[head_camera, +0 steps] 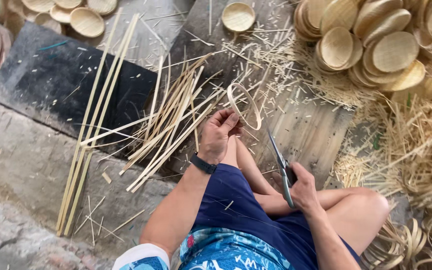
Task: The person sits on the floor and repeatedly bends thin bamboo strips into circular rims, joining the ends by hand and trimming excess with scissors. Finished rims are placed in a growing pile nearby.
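My left hand pinches a thin bamboo hoop, holding it upright above a wooden board. A black watch sits on that wrist. My right hand rests by my knee and grips a pair of scissors, blades pointing up toward the hoop. Loose bamboo strips lie fanned out just left of my left hand. I sit with crossed legs in blue shorts.
Long bamboo slats lie on the concrete at left beside a black mat. Stacks of woven round trays fill the upper right and upper left. One small tray lies at top centre. Bamboo shavings and coiled hoops cover the right.
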